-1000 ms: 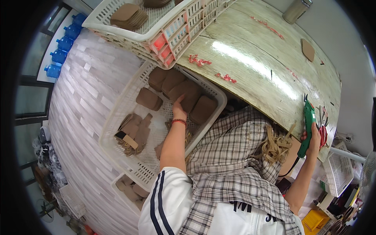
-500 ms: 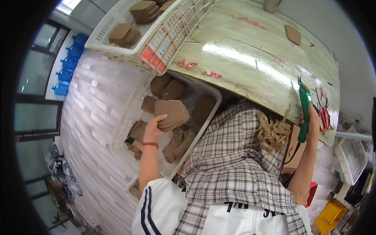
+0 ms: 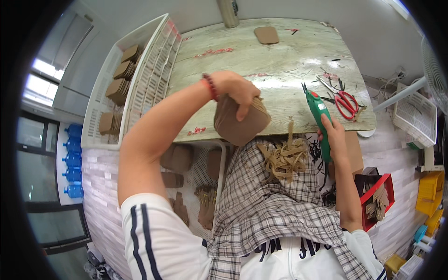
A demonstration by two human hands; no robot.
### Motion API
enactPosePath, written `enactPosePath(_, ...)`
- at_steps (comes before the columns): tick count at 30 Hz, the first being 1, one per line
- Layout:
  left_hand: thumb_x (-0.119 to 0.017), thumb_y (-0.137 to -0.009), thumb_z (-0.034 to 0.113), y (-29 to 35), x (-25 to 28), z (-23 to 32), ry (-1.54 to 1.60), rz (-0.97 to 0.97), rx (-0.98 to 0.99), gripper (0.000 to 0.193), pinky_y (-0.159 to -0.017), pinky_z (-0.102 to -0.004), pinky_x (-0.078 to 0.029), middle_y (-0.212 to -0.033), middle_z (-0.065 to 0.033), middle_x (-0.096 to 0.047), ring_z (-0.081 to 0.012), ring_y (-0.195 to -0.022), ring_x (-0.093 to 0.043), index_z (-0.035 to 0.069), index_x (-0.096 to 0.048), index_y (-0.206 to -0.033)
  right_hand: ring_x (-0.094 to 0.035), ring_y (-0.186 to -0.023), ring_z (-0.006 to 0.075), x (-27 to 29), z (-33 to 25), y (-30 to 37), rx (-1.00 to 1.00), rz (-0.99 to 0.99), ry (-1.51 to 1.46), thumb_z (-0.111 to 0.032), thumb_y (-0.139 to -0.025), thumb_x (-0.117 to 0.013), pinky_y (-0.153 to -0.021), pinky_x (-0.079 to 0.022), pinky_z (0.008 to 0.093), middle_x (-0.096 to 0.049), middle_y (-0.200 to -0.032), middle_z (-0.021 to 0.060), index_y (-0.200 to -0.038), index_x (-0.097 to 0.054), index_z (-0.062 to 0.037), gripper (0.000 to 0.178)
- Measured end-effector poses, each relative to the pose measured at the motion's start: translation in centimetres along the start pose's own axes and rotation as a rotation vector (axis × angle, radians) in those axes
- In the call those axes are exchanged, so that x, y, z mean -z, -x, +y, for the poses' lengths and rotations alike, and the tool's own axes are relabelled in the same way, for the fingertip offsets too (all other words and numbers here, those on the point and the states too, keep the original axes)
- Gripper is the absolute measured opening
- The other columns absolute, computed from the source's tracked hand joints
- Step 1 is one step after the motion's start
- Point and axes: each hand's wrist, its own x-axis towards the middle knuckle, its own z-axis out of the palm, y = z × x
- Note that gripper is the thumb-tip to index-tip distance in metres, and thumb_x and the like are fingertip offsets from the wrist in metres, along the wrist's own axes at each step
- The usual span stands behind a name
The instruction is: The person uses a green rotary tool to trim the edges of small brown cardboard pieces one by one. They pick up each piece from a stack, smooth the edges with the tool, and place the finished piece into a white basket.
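My left hand (image 3: 239,89) grips a thick stack of brown rounded-square pieces (image 3: 237,125) from above, over the table's near edge. Its thumb presses on the face of the stack. In my right hand (image 3: 335,137) is a green corded hand tool (image 3: 318,108) with a thin two-pronged tip that points away from me over the table. Red-handled scissors (image 3: 346,104) lie just to the right of the tool. A tangle of tan strips (image 3: 285,158) rests on the checked apron (image 3: 247,186) over my lap.
A white crate (image 3: 161,79) with brown stacks stands on the table's left. A lower basket (image 3: 223,161) beside my lap holds more brown pieces. One brown piece (image 3: 266,35) and a metal flask (image 3: 228,13) are at the table's (image 3: 200,70) far side. A red box (image 3: 379,189) sits at lower right.
My left hand has lifted the stack out of the lower basket, up and right to the table edge. The view has swung left. My right hand still holds the green tool.
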Motion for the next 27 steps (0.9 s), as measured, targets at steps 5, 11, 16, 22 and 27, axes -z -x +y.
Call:
enactPosePath(5,-0.08,-0.056,0.021,-6.4,4.8,4.8,-0.2,-0.17,-0.046,0.083,-0.083,-0.0433,-0.051,-0.121,-0.011,-0.063,-0.0305,-0.107,-0.062,0.014,-0.052,-0.134,-0.051,-0.053,0.0077,3.7,0.5,4.0,-0.015,0.064,0.023,-0.036,-0.093,-0.062,-0.049,-0.041,0.0222,-0.055,-0.067,0.0025,-0.097,-0.06,-0.003,0.033)
enactPosePath(11,-0.083,-0.056,0.021,-6.0,5.0,3.3,-0.303,0.308,-0.172,0.088,-0.099,-0.0413,-0.042,-0.136,-0.0128,-0.05,-0.0315,-0.126,-0.046,0.011,-0.048,-0.136,-0.05,-0.056,0.0079,5.4,1.4,6.9,-0.033,0.112,-0.017,-0.029,-0.094,-0.06,-0.05,-0.041,0.0222,-0.054,-0.07,0.0021,-0.105,-0.06,-0.0009,0.03)
enactPosePath(16,-0.076,-0.069,0.011,-1.2,-4.6,2.9,0.003,1.342,-0.131,0.058,-0.097,-0.044,-0.038,-0.122,-0.0163,-0.053,-0.0333,-0.116,-0.048,0.004,-0.057,-0.123,-0.052,-0.059,0.0074,5.5,1.7,8.4,-0.037,0.142,0.025,-0.025,-0.094,-0.061,-0.051,-0.042,0.0223,-0.054,-0.074,0.0014,-0.105,-0.06,0.0005,0.027)
enactPosePath(22,-0.074,-0.078,0.017,-2.7,-12.0,6.1,0.1,1.475,0.157,0.052,-0.094,-0.0403,-0.035,-0.11,-0.011,-0.052,-0.0291,-0.104,-0.046,0.003,-0.058,-0.126,-0.05,-0.056,0.0061,5.8,2.9,8.6,-0.038,0.116,0.023,-0.03,-0.091,-0.066,-0.051,-0.041,0.0219,-0.057,-0.072,0.0005,-0.111,-0.061,0.0006,0.037)
enactPosePath(27,-0.073,-0.078,0.014,-2.4,-11.2,6.6,0.13,1.461,0.168,0.05,-0.094,-0.04,-0.035,-0.107,-0.0108,-0.051,-0.0288,-0.102,-0.045,0.001,-0.058,-0.124,-0.05,-0.056,0.0057,5.0,3.3,9.2,-0.016,0.077,0.058,-0.03,-0.09,-0.067,-0.051,-0.041,0.0223,-0.057,-0.071,0.0003,-0.111,-0.062,0.001,0.038)
